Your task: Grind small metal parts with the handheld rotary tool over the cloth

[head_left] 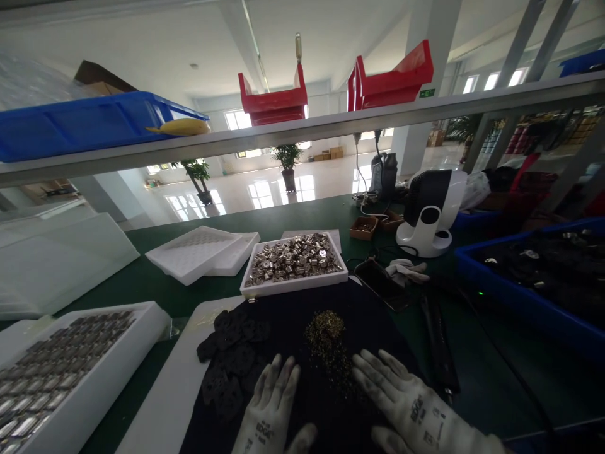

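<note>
At a green workbench [302, 219], a person is holding two gloved hands palm-down over a black cloth [293, 309]. The right hand [406, 403] is holding its fingers [378, 372] straight and loosely parted, thumb well apart, gripping nothing visible; the tips are pointing in just beside a heap of gold-coloured bits [326, 331], which is lying mid-cloth and trailing down between the hands. The left hand [270, 407] is showing straight, closer-set fingers, thumb apart, likewise grasping nothing visible, just beside a pile of flat dark parts [231, 359].

At left, a white tray [120, 369] is holding rows of metallic parts [70, 353]; at right, a blue bin [491, 293] is carrying dark pieces and a few shiny ones. A blue tray [94, 123] and red bins [276, 104] are standing on the shelf [326, 126]. Behind the cloth, a smaller white tray [295, 284] is brimming with loose silver parts [297, 255].

The frame's edges are cutting off the left-hand tray, the blue bin and the left wrist. Shadow is obscuring much of the blue bin, and the downturned palms are leaving contact with the cloth impossible to tell.
</note>
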Demonstrator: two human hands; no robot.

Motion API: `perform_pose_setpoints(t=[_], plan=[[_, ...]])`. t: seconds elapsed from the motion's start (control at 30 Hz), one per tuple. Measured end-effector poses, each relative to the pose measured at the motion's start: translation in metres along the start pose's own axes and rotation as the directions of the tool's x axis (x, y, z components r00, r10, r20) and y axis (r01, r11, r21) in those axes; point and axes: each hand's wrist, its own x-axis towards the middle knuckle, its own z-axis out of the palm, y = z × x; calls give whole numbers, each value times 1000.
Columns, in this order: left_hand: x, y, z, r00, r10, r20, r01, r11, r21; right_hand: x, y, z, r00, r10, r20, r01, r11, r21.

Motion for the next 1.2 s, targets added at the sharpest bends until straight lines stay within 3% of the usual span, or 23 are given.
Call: perform_pose_setpoints(t=[0.17, 0.33, 0.53, 0.87, 1.07, 1.13, 1.2], plan=[[-1, -1, 1, 1000, 24, 13, -24, 1000, 20, 9, 10, 23, 998, -59, 19, 58, 997, 44], [3, -1, -2, 999, 28, 17, -29, 999, 37, -15, 11, 40, 993, 98, 69, -104, 991, 87], [6, 0, -6, 1000, 28, 9, -29, 998, 52, -28, -2, 41, 979, 189, 81, -201, 963, 180], [4, 0, -9, 999, 38, 19, -39, 997, 60, -37, -25, 49, 985, 169, -43, -159, 970, 182], [4, -3, -8, 998, 41, 50, -44, 997, 63, -57, -31, 68, 968, 39, -247, -25, 998, 61], [4, -4, -10, 998, 50, 41, -52, 997, 53, -61, -28, 63, 952, 1, -306, -1, 1000, -1], [2, -1, -7, 996, 56, 63, -58, 998, 27, -57, -22, 48, 967, 5, -256, -22, 998, -63]])
